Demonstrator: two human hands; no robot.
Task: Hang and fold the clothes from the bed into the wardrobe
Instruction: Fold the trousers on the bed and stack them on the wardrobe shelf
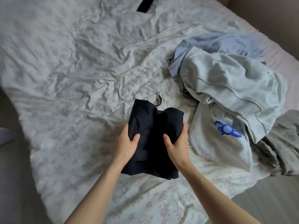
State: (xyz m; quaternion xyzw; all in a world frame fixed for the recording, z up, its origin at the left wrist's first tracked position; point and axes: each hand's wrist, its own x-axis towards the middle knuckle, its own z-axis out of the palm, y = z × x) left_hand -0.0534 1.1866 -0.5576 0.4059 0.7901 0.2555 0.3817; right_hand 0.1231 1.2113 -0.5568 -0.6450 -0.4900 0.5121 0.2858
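**Holding a folded dark garment over the bed**

Looking down from the head camera, I see both bare forearms reaching forward from the bottom of the view. My left hand (127, 143) grips the left edge of a folded black garment (153, 136), thumb curled over the top and fingers tucked under the cloth. My right hand (177, 143) does the same on the right edge, thumb pressed on the fabric, fingers wrapped behind. So each grip is pinching the black garment, one on either side. The garment hangs between them in a compact bundle just above the bed (72, 94), whose rumpled floral sheet spreads across most of the view.

Just beyond the bundle's top edge a small dark loop, perhaps a cord (159, 101), lies on the sheet; I cannot tell what it belongs to.

To the right, near the edge of the bed, sits a pile of clothes. A pale grey sweatshirt (226, 88) with a blue embroidered patch (226, 129) lies on top, a light blue garment (218, 44) behind it, and an olive-grey garment (284, 143) at the far right, partly under the sweatshirt.

Farthest away, near the top of the view, a black phone (144, 5) rests flat on the sheet, well apart from everything else.
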